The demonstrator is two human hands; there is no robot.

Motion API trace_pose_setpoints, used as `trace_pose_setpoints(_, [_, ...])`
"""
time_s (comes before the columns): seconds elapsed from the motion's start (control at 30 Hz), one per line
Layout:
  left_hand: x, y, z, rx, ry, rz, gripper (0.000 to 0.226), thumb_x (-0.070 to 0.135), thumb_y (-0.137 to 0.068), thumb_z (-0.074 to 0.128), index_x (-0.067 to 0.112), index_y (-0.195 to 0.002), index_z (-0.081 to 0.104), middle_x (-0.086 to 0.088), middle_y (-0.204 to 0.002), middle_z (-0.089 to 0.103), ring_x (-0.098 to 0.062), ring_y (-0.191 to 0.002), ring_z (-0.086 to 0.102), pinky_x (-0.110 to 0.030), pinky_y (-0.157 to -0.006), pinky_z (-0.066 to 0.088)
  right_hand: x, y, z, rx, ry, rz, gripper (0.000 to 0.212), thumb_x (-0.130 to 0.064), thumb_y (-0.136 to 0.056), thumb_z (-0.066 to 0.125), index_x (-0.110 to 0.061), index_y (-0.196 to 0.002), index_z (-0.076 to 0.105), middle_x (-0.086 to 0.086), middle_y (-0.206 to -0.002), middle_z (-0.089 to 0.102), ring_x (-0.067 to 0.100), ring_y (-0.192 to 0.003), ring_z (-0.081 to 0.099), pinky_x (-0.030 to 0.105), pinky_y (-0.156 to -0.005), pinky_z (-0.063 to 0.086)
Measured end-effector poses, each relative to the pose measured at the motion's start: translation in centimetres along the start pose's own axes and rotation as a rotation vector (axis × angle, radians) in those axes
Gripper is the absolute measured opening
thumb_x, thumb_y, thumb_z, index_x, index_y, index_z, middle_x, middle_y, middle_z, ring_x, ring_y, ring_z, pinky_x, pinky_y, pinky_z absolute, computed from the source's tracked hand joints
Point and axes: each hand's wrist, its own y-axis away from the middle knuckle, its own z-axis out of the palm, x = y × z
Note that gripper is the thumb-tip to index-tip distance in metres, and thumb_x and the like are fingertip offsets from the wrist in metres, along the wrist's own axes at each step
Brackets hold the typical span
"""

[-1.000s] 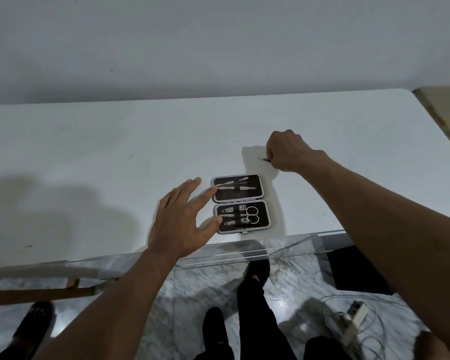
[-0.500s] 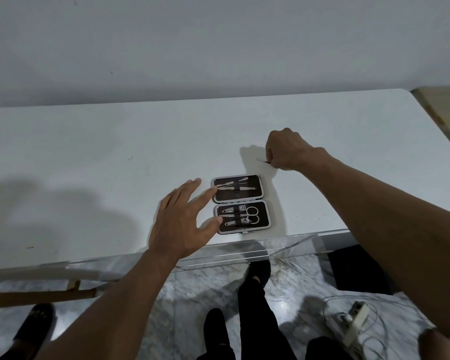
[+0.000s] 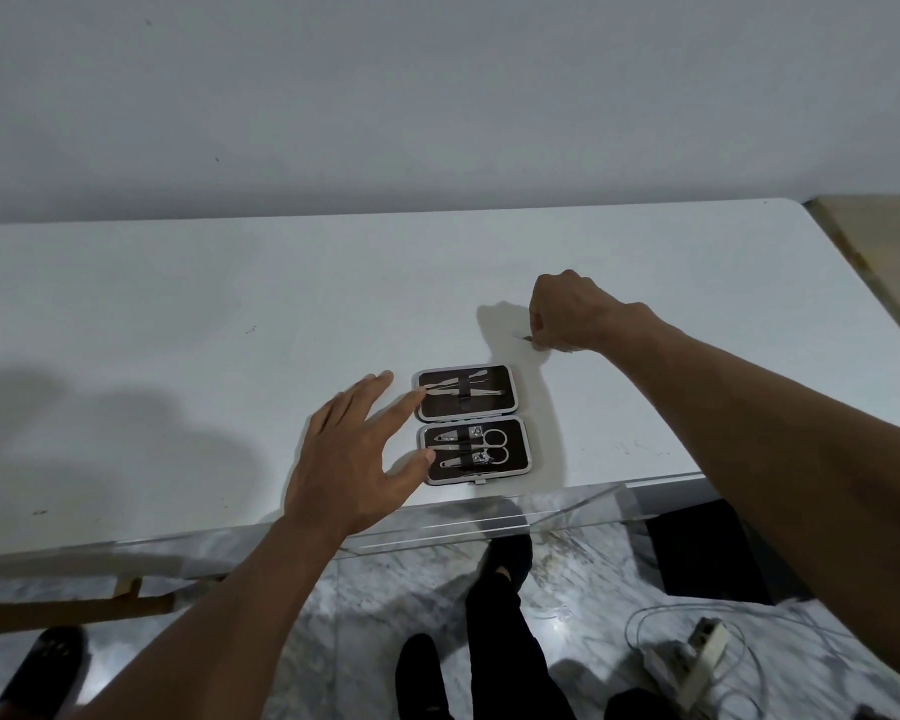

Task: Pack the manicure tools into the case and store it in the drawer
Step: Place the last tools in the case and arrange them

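Observation:
An open manicure case [image 3: 471, 423] with a dark lining and silver rim lies near the front edge of the white table [image 3: 178, 330]. Thin tools are strapped in its far half; scissors [image 3: 489, 445] and clippers sit in its near half. My left hand [image 3: 354, 459] is spread flat at the case's left side, index fingertip and thumb touching its rim. Behind and right of the case, my right hand [image 3: 572, 314] is pinched on a thin metal tool [image 3: 521, 337] whose tip sticks out to the left, just above the table.
A clear acrylic ledge [image 3: 489, 517] runs along the table's front edge. Below are a marble floor, my dark-clothed legs [image 3: 494, 641], a power strip with cables [image 3: 697, 652] and a black mat [image 3: 707, 553]. A wooden surface [image 3: 874, 241] lies at the far right.
My right hand has lifted slightly, and the thin tool's tip now shows further out from my fingers. The left hand and the case have stayed put.

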Motion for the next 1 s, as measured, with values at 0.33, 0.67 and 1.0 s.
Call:
trace_pose_setpoints(0.33, [-0.1,0.0,0.1,0.0,-0.004,-0.008,0.064,0.063,-0.082,0.047,0.041,-0.142,0.044,0.005,-0.153,0.039,-0.015,-0.142,0.031,-0.04,-0.112,0.029,0.5,-0.5,-0.5,-0.035,-0.041,0.021,0.024,-0.014,-0.065,0.08,-0.018,-0.062,0.057,0.007,-0.076,0.063,0.029,-0.075,0.063,0.039,-0.071,0.056])
trace_pose_setpoints(0.67, [-0.1,0.1,0.1,0.015,-0.006,-0.001,0.063,0.062,-0.083,0.046,0.039,-0.141,0.045,0.003,-0.152,0.041,-0.016,-0.141,0.034,-0.041,-0.111,0.03,0.5,-0.8,-0.9,-0.139,-0.044,0.017,0.012,-0.017,-0.064,0.075,-0.011,-0.068,0.065,0.003,-0.063,0.068,0.025,-0.073,0.07,0.041,-0.074,0.059])
trace_pose_setpoints(1.0, [-0.1,0.1,0.2,0.017,0.002,0.001,0.063,0.061,-0.082,0.048,0.039,-0.141,0.045,0.004,-0.152,0.04,-0.016,-0.142,0.033,-0.043,-0.113,0.031,-0.1,0.2,-0.2,-0.126,-0.031,0.013,0.016,-0.021,-0.066,0.071,-0.011,-0.07,0.059,0.006,-0.069,0.062,0.028,-0.07,0.063,0.033,-0.064,0.051])
